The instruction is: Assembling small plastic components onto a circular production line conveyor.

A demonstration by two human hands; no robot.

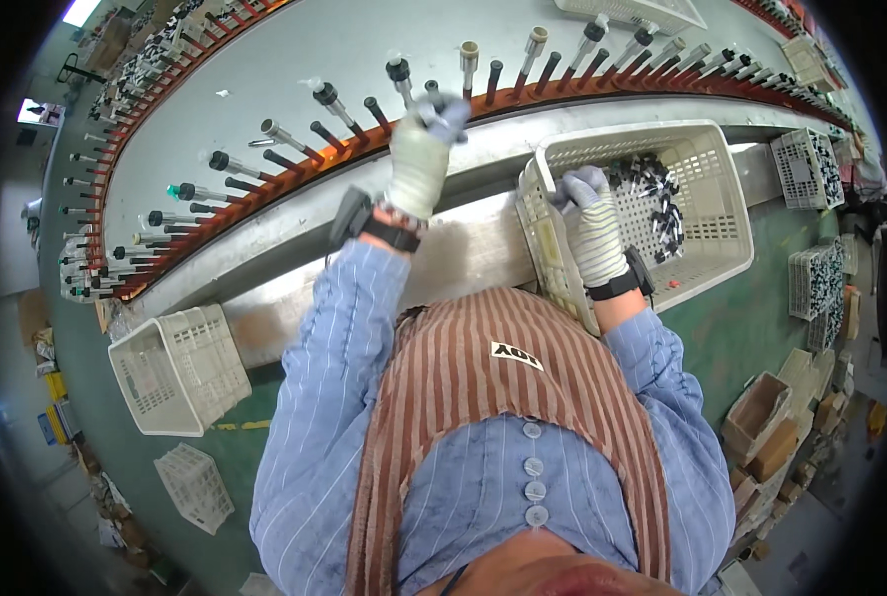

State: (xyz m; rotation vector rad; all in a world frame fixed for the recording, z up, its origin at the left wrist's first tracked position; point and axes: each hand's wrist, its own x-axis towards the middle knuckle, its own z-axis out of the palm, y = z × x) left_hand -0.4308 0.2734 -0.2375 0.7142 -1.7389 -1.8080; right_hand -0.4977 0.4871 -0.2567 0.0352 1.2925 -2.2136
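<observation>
Striped blue sleeves and a brown-striped apron fill the foreground as a gloved worker stands at a long metal worktop (294, 233). Left hand (421, 149) reaches up to the curved orange conveyor rail (264, 189), its grip clamped on a dark upright peg (435, 97) among the row of pegs, several of them capped with small tube-like parts. Right hand (590, 214) rests on the near rim of a white plastic basket (702, 179) holding small black-and-white parts (657, 204); whether its grip is closed on anything cannot be told. An empty white basket (180, 368) sits lower left.
</observation>
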